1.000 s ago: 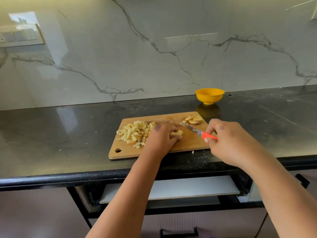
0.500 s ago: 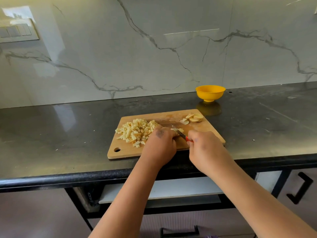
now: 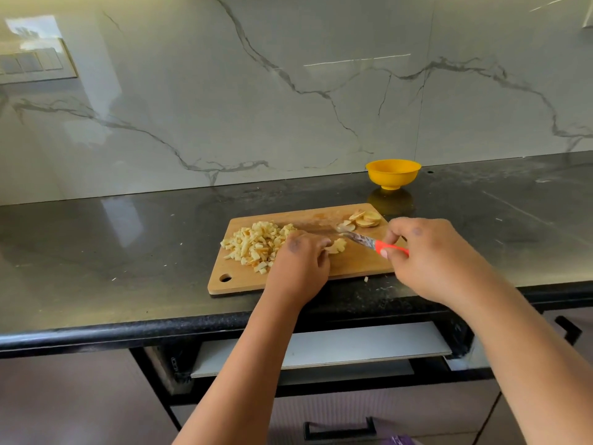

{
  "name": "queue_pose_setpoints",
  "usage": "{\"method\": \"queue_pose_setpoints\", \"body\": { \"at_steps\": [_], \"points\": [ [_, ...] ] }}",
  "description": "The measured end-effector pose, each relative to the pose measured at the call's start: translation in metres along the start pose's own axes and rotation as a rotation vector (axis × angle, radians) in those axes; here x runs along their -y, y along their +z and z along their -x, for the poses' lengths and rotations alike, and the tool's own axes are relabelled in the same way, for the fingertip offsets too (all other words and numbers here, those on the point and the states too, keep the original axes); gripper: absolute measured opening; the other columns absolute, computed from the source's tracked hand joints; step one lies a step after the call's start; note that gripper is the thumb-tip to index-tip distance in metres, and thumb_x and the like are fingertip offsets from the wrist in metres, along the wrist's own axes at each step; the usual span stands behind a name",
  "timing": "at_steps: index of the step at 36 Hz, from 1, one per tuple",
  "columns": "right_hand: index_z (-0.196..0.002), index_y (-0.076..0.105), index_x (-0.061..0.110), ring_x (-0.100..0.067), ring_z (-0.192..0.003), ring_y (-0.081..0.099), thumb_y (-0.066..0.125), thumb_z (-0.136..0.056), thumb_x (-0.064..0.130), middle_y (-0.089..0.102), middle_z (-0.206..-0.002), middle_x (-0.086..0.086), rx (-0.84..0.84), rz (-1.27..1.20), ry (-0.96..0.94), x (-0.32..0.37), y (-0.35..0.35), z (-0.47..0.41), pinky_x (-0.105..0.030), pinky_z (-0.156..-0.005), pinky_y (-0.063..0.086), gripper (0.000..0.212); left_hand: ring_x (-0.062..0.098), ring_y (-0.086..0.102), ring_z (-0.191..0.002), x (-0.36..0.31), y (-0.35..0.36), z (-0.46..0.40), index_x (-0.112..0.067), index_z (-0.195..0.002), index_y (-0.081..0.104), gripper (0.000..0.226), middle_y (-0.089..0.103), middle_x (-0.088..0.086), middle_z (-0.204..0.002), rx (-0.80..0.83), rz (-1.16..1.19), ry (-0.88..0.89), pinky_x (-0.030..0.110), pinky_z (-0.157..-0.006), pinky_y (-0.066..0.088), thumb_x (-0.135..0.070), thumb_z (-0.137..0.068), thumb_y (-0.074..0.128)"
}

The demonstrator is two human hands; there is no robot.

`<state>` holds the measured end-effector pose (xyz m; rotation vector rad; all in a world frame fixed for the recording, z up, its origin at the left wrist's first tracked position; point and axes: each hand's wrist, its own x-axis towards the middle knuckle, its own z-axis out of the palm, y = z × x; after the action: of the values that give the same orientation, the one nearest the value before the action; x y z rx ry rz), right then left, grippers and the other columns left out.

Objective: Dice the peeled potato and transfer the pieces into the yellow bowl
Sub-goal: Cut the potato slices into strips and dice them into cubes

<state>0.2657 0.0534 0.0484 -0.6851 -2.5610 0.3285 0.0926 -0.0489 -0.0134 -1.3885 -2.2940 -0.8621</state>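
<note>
- Head view: left hand (image 3: 298, 264) pinches a potato slice (image 3: 337, 246) on the wooden cutting board (image 3: 349, 264).
- Right hand (image 3: 426, 255) grips the orange-handled knife (image 3: 369, 241), blade lifted beside the slice.
- Diced potato (image 3: 256, 242) heaps at the board's left; yellow bowl (image 3: 393, 173) stands behind on the desk (image 3: 112, 239).

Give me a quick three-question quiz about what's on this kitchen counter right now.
1. True or false: the yellow bowl stands on the cutting board.
2. Which hand grips the knife?
3. The diced pile lies toward which end of the board: A) the hole end, B) the bowl end?

Key:
1. False; it stands on the counter behind the board.
2. The right hand; the left hand holds a potato piece.
3. A.
</note>
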Motion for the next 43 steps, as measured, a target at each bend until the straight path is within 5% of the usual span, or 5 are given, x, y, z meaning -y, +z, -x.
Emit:
{"method": "queue_pose_setpoints", "body": {
  "at_steps": [5, 9, 21, 40, 43],
  "points": [
    [-0.089, 0.059, 0.02, -0.004, -0.058, 0.045, 0.06, -0.094, 0.023, 0.047, -0.069, 0.007, -0.058, -0.036, -0.009, 0.004, 0.023, -0.007, -0.022, -0.045, 0.027, 0.007, 0.023, 0.049, -0.122, 0.001, 0.0, -0.005, -0.017, -0.123, 0.067, 0.036, 0.068, 0.0, -0.122, -0.036, -0.065, -0.108, 0.037, -0.104, 0.038, -0.035, -0.092, 0.066],
    [-0.096, 0.058, 0.019, -0.005, -0.063, 0.046, 0.055, -0.097, 0.025, 0.049, -0.075, 0.005, -0.004, -0.021, 0.002, 0.008, 0.038, -0.006, -0.021, -0.047, 0.029, 0.007, 0.025, 0.036, -0.13, -0.001, -0.007, -0.015, -0.031, -0.123, 0.066, 0.042, 0.064, -0.009, -0.125, 0.14, -0.173, -0.236, 0.044, -0.101, 0.03, -0.056, -0.09, 0.059],
    [-0.109, 0.053, 0.019, -0.006, -0.066, 0.05, 0.053, -0.099, 0.024, 0.054, -0.085, 0.003, 0.06, 0.007, 0.004, 0.015, 0.047, -0.006, -0.013, -0.05, 0.031, 0.012, 0.022, 0.04, -0.117, -0.005, -0.006, -0.013, -0.027, -0.093, 0.073, 0.033, 0.066, -0.009, -0.097, 0.108, -0.256, -0.209, 0.041, -0.09, 0.027, -0.052, -0.096, 0.051],
    [-0.091, 0.048, 0.021, -0.011, -0.066, 0.052, 0.054, -0.096, 0.016, 0.053, -0.08, 0.004, 0.032, 0.011, 0.029, 0.023, 0.06, -0.005, -0.02, -0.05, 0.039, 0.009, 0.017, 0.038, -0.113, -0.005, -0.004, -0.011, -0.027, -0.093, 0.073, 0.031, 0.067, -0.013, -0.108, 0.066, -0.295, -0.131, 0.036, -0.079, 0.017, -0.046, -0.099, 0.05],
    [-0.092, 0.044, 0.021, -0.011, -0.065, 0.049, 0.051, -0.095, 0.01, 0.05, -0.078, 0.003, 0.043, 0.067, 0.018, 0.03, 0.063, -0.004, -0.021, -0.047, 0.03, 0.013, 0.017, 0.037, -0.114, -0.005, -0.004, -0.011, -0.024, -0.087, 0.072, 0.033, 0.066, -0.013, -0.106, 0.075, -0.289, -0.134, 0.037, -0.081, 0.017, -0.045, -0.099, 0.049]
  ]
}}
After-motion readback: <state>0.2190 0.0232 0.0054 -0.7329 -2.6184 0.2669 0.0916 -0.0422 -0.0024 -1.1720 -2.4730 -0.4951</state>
